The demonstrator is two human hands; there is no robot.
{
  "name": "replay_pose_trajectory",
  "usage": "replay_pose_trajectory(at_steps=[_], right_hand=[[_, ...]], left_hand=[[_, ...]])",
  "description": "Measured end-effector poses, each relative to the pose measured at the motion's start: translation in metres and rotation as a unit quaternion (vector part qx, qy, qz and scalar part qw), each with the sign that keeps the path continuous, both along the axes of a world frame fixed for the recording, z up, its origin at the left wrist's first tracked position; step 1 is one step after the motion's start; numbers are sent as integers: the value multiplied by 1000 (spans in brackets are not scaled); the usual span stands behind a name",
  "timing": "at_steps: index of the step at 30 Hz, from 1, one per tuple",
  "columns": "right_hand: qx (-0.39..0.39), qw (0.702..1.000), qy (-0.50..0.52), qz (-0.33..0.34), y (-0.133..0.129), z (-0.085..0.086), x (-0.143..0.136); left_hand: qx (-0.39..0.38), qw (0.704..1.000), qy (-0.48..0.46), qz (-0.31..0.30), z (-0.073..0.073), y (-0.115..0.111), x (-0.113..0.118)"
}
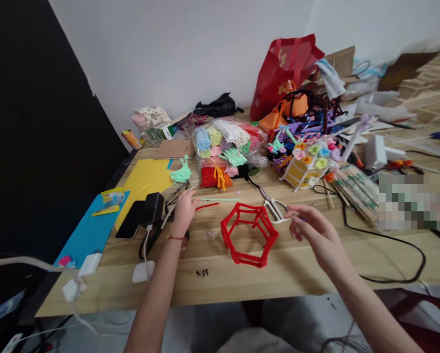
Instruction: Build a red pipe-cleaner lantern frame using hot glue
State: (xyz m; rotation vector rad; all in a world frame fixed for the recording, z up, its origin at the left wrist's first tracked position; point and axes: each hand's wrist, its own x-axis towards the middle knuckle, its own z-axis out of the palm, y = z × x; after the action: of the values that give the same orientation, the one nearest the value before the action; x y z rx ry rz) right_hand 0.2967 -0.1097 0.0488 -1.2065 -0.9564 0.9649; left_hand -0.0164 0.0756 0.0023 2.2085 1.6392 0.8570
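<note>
A red hexagonal frame (247, 259) sits at the centre of the frame on the pale, wood-grained desk (286, 279). Its bars look fuzzy and thick, and they join into an open cage with a six-sided rim and a second ring showing through the middle.

The left hand (184, 212), left of centre, reaches over the desk with its fingers close together and bent downward. A thin, straight mint-green strip (220, 199) and a shorter, slightly curved red strip (207, 206) run out to the right from beside its fingertips; whether it grips either one cannot be told.

The right hand (311, 230), right of centre, has its fingers curled and its thumb near the forefinger, a narrow gap at most. Its fingertips overlap the smooth white handle loops of the scissors (277, 211), whose metal blades point to the upper left; I cannot tell if it holds them.

In the middle above lies a crinkled clear plastic bag (256, 159) of soft, pastel, red and white bundles. A fuzzy mint-green figure (182, 172) rests to its left, near a flat yellow sheet (144, 179). At upper right a glossy red bag (284, 73) stands behind a white-barred basket (297, 177) topped with small rounded flowers (323, 163).
</note>
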Motion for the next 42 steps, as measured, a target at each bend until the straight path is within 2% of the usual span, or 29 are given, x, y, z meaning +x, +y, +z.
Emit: replay_pose_trajectory(at_steps=[4, 7, 12, 15, 20, 23, 29, 32, 35, 42], right_hand=[[-12, 999, 38, -20, -16, -32, -16], [-30, 997, 53, -46, -28, -54, -24], [-92, 991, 72, -68, -41, -90, -33], [-110, 987, 95, -72, -43, -103, -35], [-118, 984, 105, -88, -41, -107, -32], [-118, 983, 106, -89, -40, -109, -31], [-105, 989, 77, -72, -41, -118, -35], [-100, 991, 63, -59, -41, -119, -36], [-99, 992, 56, -53, -39, -118, -36], [-99, 994, 25, -37, -38, -121, -38]], left_hand=[[4, 998, -5, -63, 2, 56, 32], [-21, 994, -2, -104, 8, 85, 36], [-81, 986, -11, -143, 13, 103, 24], [-118, 982, -36, -141, 13, 106, 17], [-135, 981, -94, -105, 11, 107, 3], [-127, 981, -131, -70, 3, 104, 1], [-122, 968, -217, 4, -26, 93, 21], [-115, 965, -233, 24, -32, 89, 29], [-102, 970, -220, 22, -30, 89, 30], [-85, 986, -131, -49, -14, 88, 27]])
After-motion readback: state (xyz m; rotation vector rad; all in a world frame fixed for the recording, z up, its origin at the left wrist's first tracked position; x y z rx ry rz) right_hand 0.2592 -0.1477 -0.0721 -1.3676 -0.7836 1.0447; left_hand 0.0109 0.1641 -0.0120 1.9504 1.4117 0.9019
